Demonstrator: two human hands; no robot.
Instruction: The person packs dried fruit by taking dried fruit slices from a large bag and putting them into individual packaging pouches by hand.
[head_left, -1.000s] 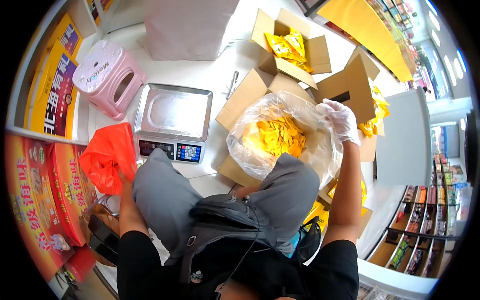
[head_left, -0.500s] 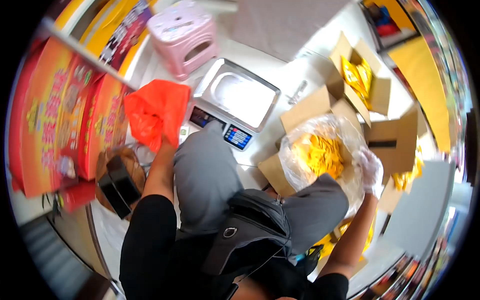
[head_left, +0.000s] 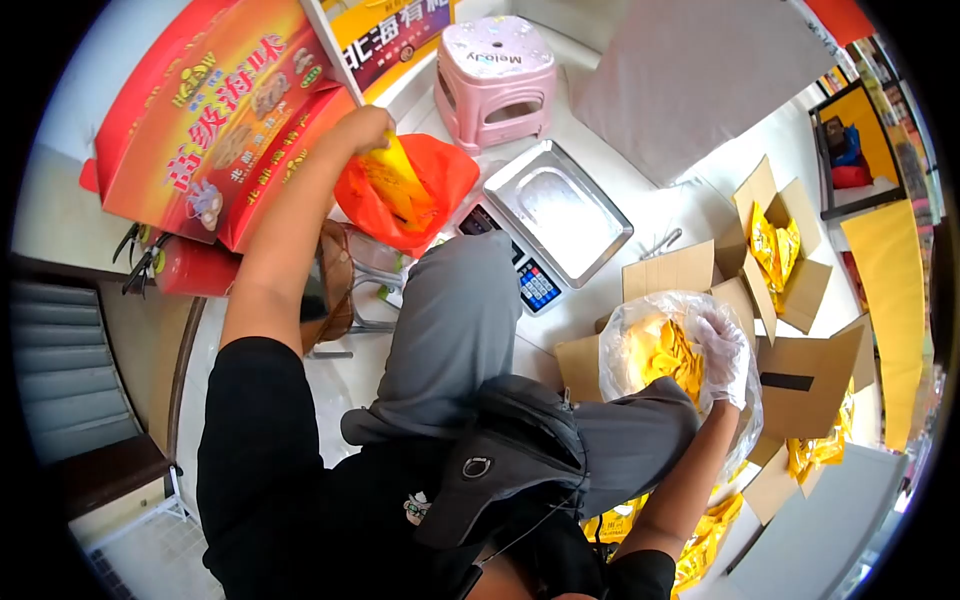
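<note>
My bare left hand [head_left: 366,130] is closed on the top end of a yellow packet [head_left: 398,188]. The packet's lower part is inside a red plastic bag [head_left: 448,180], whose mouth spreads around it. My right hand [head_left: 722,365], in a whitish glove, reaches into a clear plastic bag [head_left: 622,330] that lines a cardboard box [head_left: 577,367]. Its fingers stretch forward beside yellow-orange pieces [head_left: 668,357] in that bag; nothing shows in its grasp. A digital scale [head_left: 560,215] with a bare steel pan stands between the two bags.
A pink stool [head_left: 495,85] stands beyond the scale. Open cartons with yellow packets [head_left: 775,250] are on the right. Red gift boxes [head_left: 225,130] and a fire extinguisher [head_left: 195,268] stand left. A brown round basket [head_left: 335,290] sits by my left knee.
My left hand has risen from below the red bag to above it, and a yellow packet now shows in it. My right hand has moved from the clear bag's edge to inside it.
</note>
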